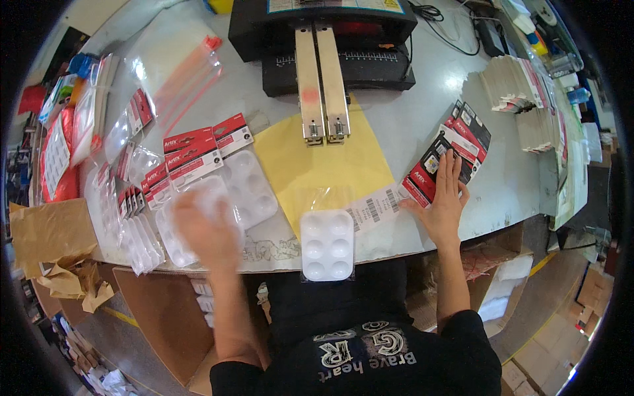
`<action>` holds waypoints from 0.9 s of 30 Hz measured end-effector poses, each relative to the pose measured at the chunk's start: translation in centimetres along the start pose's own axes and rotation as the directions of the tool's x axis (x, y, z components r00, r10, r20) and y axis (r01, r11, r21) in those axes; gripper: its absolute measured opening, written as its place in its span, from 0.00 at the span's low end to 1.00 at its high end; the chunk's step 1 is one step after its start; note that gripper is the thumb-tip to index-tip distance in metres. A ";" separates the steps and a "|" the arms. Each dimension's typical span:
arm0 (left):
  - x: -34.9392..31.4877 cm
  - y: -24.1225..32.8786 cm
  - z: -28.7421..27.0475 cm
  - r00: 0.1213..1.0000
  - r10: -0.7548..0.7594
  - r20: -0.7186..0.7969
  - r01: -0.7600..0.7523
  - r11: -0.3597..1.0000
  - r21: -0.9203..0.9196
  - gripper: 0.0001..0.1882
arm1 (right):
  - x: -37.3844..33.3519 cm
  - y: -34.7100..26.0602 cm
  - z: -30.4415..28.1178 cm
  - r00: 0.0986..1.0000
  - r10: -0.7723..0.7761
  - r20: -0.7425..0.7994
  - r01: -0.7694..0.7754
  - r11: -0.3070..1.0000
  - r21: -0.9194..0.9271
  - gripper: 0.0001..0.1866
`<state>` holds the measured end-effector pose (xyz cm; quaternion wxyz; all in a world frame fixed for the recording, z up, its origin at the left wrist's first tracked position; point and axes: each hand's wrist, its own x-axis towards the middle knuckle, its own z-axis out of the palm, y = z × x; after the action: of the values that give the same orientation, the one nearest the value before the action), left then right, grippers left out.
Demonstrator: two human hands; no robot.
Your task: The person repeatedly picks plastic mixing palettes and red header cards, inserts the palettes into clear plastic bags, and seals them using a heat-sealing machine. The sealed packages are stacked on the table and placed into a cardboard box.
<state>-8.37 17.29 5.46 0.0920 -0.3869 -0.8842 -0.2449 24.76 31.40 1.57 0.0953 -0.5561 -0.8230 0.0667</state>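
My right hand (pixel 439 210) lies with fingers stretched over a spread of red, black and white header cards (pixel 456 142) at the right. Motion smears my left hand (pixel 210 228); it is over white plastic paint palettes (pixel 249 188) with red header cards, on the left, and its fingers cannot be made out. Between my hands, at the table's front edge, sits a white palette (pixel 328 244) with rounded wells in a clear bag, touched by neither hand. A strip of barcode labels (pixel 374 207) runs from beside it toward my right hand.
A black machine (pixel 340 66) with two metal arms stands at the back, above a yellow sheet (pixel 317 165). Stacks of cards (pixel 518 86) stand at the right. Clear bags (pixel 175 72) and more packed palettes (pixel 135 234) lie left. Brown paper (pixel 54 237) hangs at the left edge.
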 end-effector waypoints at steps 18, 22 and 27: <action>-7.1 4.8 3.1 0.855 0.059 0.516 0.415 0.519 -0.747 0.05 | 0.6 0.4 0.1 0.993 0.080 -0.087 -0.081 0.997 -0.011 0.65; -7.0 4.6 2.6 0.845 0.064 0.531 0.423 0.527 -0.737 0.05 | 0.4 0.5 0.7 0.987 0.084 -0.140 -0.094 0.994 -0.060 0.56; -6.9 5.2 1.0 0.814 0.107 0.571 0.527 0.276 -0.804 0.05 | 0.3 -1.3 -0.7 0.983 0.124 -0.138 -0.133 0.990 -0.052 0.37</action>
<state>0.22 16.39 4.09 -0.4312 -0.2874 -0.5999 -0.6096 23.67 31.17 2.52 0.1291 -0.6139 -0.7787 0.0101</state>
